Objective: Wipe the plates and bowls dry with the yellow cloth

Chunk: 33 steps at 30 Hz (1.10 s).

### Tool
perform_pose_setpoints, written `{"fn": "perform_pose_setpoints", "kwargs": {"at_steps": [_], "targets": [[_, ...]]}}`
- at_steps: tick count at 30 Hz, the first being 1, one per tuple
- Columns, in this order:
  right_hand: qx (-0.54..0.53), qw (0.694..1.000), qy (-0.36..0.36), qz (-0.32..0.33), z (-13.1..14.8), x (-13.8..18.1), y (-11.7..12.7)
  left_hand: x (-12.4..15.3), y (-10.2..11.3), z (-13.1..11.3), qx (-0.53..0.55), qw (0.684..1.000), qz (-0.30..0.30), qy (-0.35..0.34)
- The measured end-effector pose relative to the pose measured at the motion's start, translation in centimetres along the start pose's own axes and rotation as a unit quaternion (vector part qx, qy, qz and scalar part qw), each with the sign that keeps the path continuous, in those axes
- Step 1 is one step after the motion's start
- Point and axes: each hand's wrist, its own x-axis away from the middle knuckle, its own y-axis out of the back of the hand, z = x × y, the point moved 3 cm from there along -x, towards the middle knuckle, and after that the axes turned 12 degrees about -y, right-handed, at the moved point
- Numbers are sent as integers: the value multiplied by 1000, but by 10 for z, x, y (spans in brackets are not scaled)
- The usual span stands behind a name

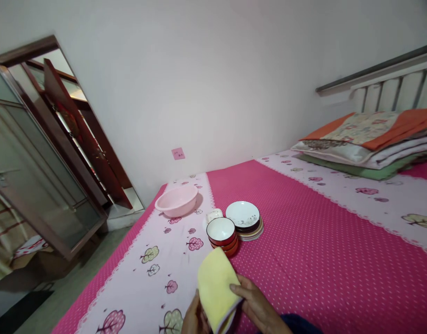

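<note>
A folded yellow cloth (215,287) is held at the bottom of the view above the bed. My left hand (195,319) grips its lower left edge. My right hand (257,306) closes on its right edge, fingers over the cloth. Just beyond the cloth stands a stack of red bowls (222,235) with white insides. Beside them to the right sits a stack of plates (244,219), a white patterned one on top. A small white object (213,215) lies behind the bowls. A pink plastic basin (176,201) rests further left.
The bed (304,250) is covered by a pink dotted sheet with pale tree-print bands. Folded blankets and pillows (370,141) are piled at the far right by the headboard. A glass and wood door (42,185) stands open at the left, with floor below the bed edge.
</note>
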Motion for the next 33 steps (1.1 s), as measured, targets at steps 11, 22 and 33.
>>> {"fn": "perform_pose_setpoints", "kwargs": {"at_steps": [11,22,33], "targets": [[63,997,-12,-49,-2,3,3,29,-16,8,-97,985,97,-103],[158,968,42,-189,-8,-7,29,20,-20,28,-103,983,115,-100],[195,979,6,-50,-4,-2,8,9,-8,4,8,1000,-6,-15]]}}
